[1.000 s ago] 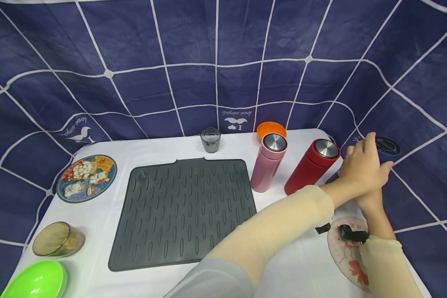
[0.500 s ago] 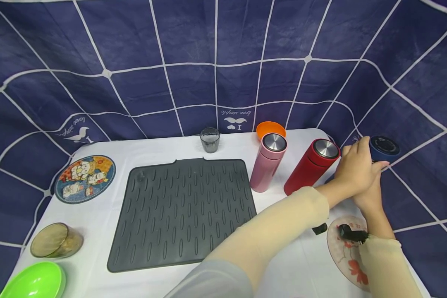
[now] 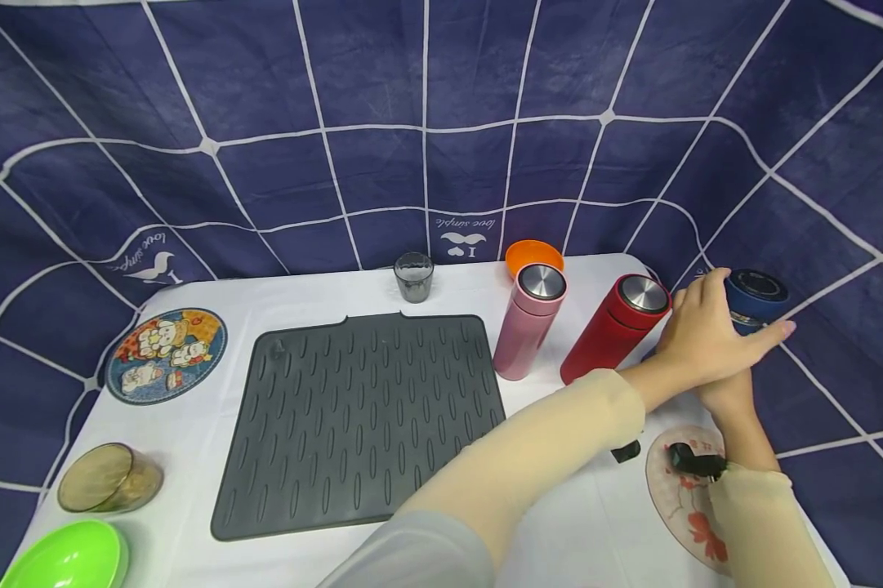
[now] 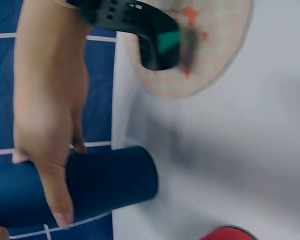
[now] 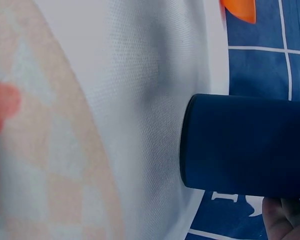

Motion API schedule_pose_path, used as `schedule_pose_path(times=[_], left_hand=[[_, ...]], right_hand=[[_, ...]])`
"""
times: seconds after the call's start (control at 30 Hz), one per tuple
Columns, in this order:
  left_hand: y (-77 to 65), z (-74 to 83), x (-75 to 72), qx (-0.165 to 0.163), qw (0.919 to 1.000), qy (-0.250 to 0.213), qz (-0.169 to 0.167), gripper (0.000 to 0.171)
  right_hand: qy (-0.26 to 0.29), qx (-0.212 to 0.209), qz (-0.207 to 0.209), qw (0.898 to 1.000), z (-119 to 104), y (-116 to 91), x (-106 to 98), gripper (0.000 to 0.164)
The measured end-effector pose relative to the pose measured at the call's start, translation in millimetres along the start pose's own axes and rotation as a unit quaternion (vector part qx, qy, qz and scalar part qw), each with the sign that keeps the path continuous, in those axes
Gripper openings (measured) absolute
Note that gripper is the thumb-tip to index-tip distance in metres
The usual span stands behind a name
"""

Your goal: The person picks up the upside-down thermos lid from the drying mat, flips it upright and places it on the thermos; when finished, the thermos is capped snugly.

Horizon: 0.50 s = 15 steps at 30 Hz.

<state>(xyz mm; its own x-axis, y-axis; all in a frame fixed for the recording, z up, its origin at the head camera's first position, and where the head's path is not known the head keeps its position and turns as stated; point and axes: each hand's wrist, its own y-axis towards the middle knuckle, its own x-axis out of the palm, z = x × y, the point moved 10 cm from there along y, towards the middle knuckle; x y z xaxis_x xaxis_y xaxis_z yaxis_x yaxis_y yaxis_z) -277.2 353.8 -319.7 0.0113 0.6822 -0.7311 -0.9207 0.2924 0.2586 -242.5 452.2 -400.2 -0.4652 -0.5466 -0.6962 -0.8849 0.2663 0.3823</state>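
Note:
A dark blue thermos flask (image 3: 757,294) stands near the table's right edge, its round lid facing up. My right hand (image 4: 50,125) grips its body from the side, most clearly seen in the left wrist view. My left hand (image 3: 713,331) is beside the flask's lid end, its thumb stretched out straight in front of the flask and its fingers along the lid's left side. It partly hides the flask and my right hand. In the right wrist view the lower body of the flask (image 5: 245,145) shows, with fingertips (image 5: 285,215) under its edge.
A red flask (image 3: 610,335) stands just left of my hands, and a pink flask (image 3: 525,327) beyond it. An orange bowl (image 3: 532,257), a grey cup (image 3: 415,278), a dark mat (image 3: 375,416), an amber glass (image 3: 110,478), a green bowl (image 3: 69,559) and a floral placemat (image 3: 669,490) lie around.
My left hand has shifted slightly left and down from the lid, and its thumb has straightened outward. More of the blue flask's lid and a thin metallic ring below it show now.

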Motion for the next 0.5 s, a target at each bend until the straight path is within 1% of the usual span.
schedule_pose_path(times=[0.07,0.1,0.13,0.2,0.23,0.27,0.33,0.37,0.43,0.5], left_hand=[[0.0,0.4,-2.2,-0.007,0.9999,0.005,0.011,0.082],[0.3,0.7,-2.7,-0.004,0.9999,0.007,0.014,0.08],[0.7,1.2,-3.0,0.005,0.9998,0.011,0.015,0.077],[1.8,2.9,-2.3,0.035,0.999,0.026,0.012,0.073],[2.4,3.6,-1.5,0.051,0.9983,0.028,0.008,0.071],[2.9,4.4,-0.4,0.065,0.9974,0.03,0.002,0.07],[3.4,6.6,2.0,0.09,0.9952,0.037,-0.01,0.068],[3.4,7.5,2.9,0.095,0.9945,0.04,-0.015,0.068],[3.1,7.6,4.7,0.094,0.9944,0.04,-0.027,0.068],[2.2,6.6,6.1,0.085,0.9951,0.035,-0.037,0.069]], right_hand=[[0.03,0.006,0.003,1.0,1,1,0,0.035],[0.043,0.012,0.008,0.999,2,1,0,0.041],[0.06,0.021,0.011,0.998,4,2,0,0.047],[0.087,0.043,0.019,0.995,8,5,1,0.061],[0.095,0.052,0.02,0.994,10,6,1,0.066],[0.085,0.06,0.02,0.994,12,7,1,0.071],[0.077,0.08,0.016,0.994,15,8,2,0.072],[0.069,0.084,0.012,0.994,17,9,2,0.072],[0.062,0.085,0.004,0.994,17,8,2,0.072],[0.062,0.074,0.0,0.995,15,8,2,0.065]])
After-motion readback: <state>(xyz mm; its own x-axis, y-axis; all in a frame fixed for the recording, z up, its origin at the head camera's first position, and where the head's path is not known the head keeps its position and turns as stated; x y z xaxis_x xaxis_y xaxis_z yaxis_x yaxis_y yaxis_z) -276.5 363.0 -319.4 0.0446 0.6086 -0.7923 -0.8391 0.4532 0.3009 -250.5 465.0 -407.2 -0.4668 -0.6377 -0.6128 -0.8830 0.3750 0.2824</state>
